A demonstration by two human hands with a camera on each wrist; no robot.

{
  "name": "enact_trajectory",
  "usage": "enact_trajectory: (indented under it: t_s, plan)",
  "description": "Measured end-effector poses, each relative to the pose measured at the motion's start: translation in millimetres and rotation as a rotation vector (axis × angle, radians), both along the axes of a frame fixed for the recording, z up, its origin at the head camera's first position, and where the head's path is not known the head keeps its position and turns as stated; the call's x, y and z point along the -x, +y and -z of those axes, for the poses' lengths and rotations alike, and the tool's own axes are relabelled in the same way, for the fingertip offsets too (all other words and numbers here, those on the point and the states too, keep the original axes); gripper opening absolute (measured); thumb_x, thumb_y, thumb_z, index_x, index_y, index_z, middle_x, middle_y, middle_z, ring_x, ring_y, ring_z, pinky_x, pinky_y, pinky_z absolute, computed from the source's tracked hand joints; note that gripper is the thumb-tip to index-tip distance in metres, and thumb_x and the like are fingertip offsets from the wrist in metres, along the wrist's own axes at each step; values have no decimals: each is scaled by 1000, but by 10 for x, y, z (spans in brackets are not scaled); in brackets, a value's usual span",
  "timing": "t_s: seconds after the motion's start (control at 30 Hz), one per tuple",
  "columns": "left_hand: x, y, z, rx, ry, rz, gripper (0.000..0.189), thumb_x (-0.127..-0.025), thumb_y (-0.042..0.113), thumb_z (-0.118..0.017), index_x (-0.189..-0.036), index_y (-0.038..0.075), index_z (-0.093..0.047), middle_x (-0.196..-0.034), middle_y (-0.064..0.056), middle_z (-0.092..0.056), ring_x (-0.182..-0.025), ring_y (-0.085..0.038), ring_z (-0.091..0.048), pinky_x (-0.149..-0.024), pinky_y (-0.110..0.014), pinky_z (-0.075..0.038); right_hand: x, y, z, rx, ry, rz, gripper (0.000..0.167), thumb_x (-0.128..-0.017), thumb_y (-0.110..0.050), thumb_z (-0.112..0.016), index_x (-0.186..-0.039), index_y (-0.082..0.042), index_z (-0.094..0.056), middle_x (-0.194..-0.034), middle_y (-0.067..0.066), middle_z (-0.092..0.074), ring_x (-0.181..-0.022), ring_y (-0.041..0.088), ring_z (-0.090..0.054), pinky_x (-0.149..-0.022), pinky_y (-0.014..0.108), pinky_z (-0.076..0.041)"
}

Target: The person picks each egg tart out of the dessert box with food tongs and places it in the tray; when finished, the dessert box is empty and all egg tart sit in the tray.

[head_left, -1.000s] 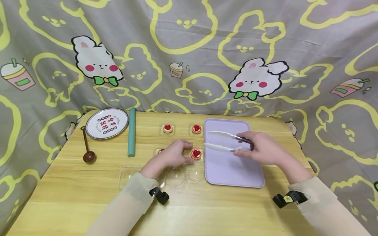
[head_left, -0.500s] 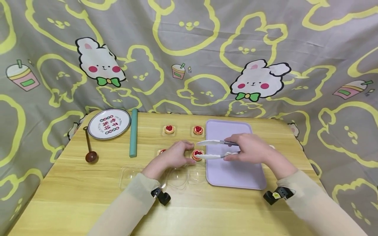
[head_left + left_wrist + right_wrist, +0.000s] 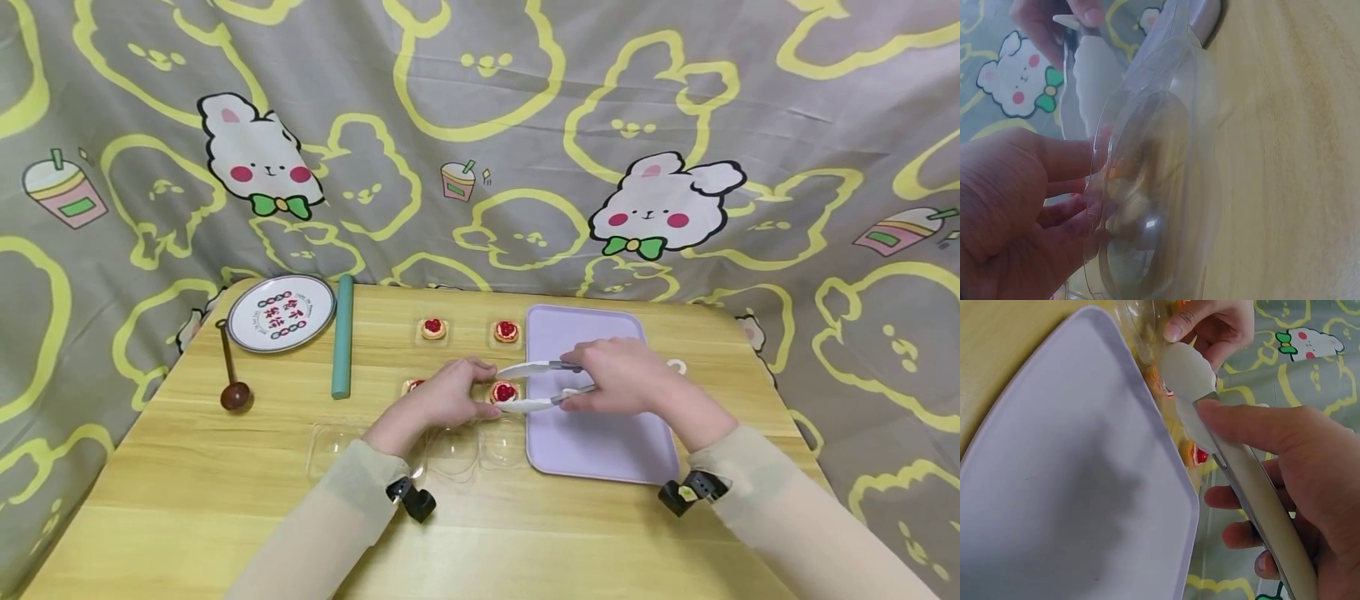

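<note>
My right hand (image 3: 626, 375) grips a pair of tongs (image 3: 528, 406) with white scalloped tips and metal arms. The tips are spread, one on each side of a small tart (image 3: 505, 392) with red topping. That tart sits in a clear plastic box (image 3: 501, 443) whose lid is folded open toward me. My left hand (image 3: 446, 393) holds the box by its left side, thumb in front and fingers behind; in the left wrist view the clear lid (image 3: 1147, 206) partly covers the fingers. Another tart (image 3: 412, 386) is half hidden behind the left hand.
A lilac tray (image 3: 592, 446) lies beneath the right hand. Two boxed tarts, a left one (image 3: 433, 328) and a right one (image 3: 506, 331), sit farther back. At left are a teal rolling pin (image 3: 342, 337), a white plate (image 3: 281, 313) and a brown ladle (image 3: 236, 396).
My right hand has moved left with the tongs, from over the tray to the tart, and the tips now stand around it. The left hand has stayed beside the box.
</note>
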State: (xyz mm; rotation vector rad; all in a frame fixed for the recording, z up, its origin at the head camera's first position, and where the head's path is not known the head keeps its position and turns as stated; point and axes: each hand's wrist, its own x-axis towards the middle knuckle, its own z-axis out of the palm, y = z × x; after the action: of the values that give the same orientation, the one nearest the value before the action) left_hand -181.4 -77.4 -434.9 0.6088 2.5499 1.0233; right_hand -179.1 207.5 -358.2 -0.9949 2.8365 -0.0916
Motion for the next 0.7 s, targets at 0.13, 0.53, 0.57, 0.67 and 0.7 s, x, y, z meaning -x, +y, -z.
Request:
enact_trajectory:
  t_s: [0.13,0.53,0.57,0.67,0.7]
  plan:
    - [2,1,-1,1,-1,2,70,-88,21,-90,-145,-2,-60,-151,-14,-58,-140,-32,-52,-122,-44,-36,-4,-44,-9,-59,39,-36,60,-86,-55,-83,-123,-9,-75,-88,-9,-63,-70,13,-55,-65,43,-53]
    - [-1,1,-5,-4,1,-8,68,-87,20,-90,-144,-2,-61,-149,-14,-59,-139,-32,-53,-122,-45,-36,0,-17,48,-41,40,-56,58,-89,-54,-83,-123,-9,-74,-90,-5,-68,-63,11,-49,-60,36,-45]
    - [-1,2,-2,-3,0,-9,69,-87,20,-90,-144,-2,-60,-149,-15,-59,-139,-33,-52,-122,-45,-36,0,-3,58,-30,37,-54,58,-89,-54,-83,-124,-8,-75,-90,-5,-68,-63,11,-48,-60,35,-44]
    - [-2,3,1,-1,-2,-7,69,-87,20,-90,-145,-2,-60,-150,-15,-59,-140,-33,-52,-122,-45,-35,1,37,78,5,30,-60,58,-89,-53,-83,-124,-8,-74,-89,-4,-68,-63,10,-48,-59,34,-43]
    - [-2,2,3,3,-2,-7,70,-87,20,-90,-146,-2,-59,-150,-15,-58,-140,-33,-51,-123,-44,-35,3,52,82,15,29,-60,57,-90,-52,-83,-124,-8,-74,-90,-4,-68,-63,10,-48,-59,34,-43]
